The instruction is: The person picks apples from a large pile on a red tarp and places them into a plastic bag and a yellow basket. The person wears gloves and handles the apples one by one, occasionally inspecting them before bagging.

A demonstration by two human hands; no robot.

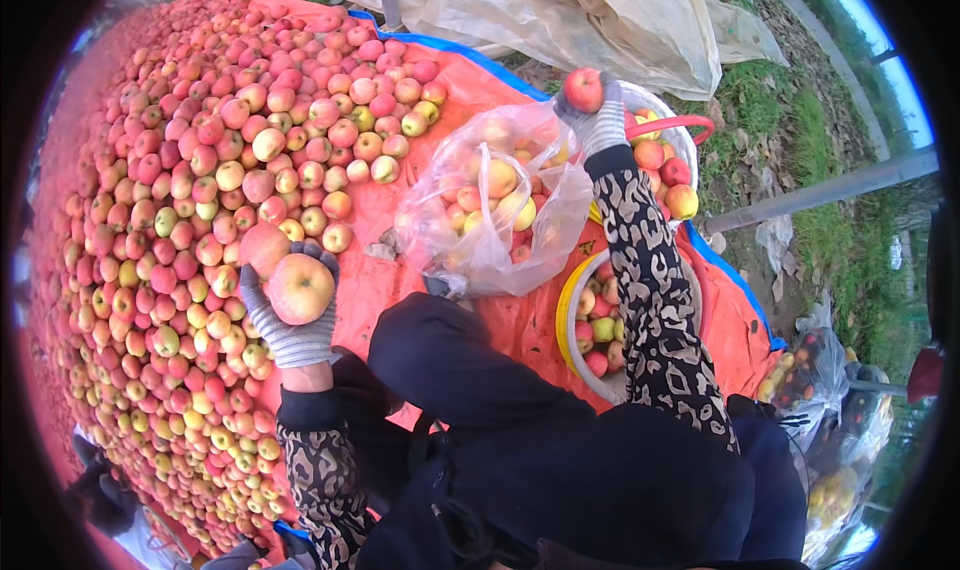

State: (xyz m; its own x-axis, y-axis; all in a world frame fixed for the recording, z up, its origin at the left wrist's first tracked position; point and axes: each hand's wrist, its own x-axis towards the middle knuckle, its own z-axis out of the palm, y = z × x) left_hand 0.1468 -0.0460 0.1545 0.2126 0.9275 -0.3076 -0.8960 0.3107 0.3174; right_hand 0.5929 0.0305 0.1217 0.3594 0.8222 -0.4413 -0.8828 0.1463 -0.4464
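My left hand [297,339], in a grey striped glove, cups a large yellow-red apple [301,289]. A second apple [264,246] sits just beyond it against the fingers; whether the hand grips that one too is unclear. Up at the right, my gloved right hand [604,126] holds a red apple [583,90] beside a white bucket [688,112] with a red handle and apples inside. Left of that hand stands a clear plastic bag [435,225] full of apples. Under my right forearm is a yellow-rimmed basket [564,322], partly hidden, with apples in it.
A huge heap of apples [187,195] covers the left side of the orange tarpaulin [480,124]. Pale plastic sheeting [570,22] lies at the back. A metal pole [825,191] crosses the grass at right, near filled bags [814,390]. Another person [112,502] is at lower left.
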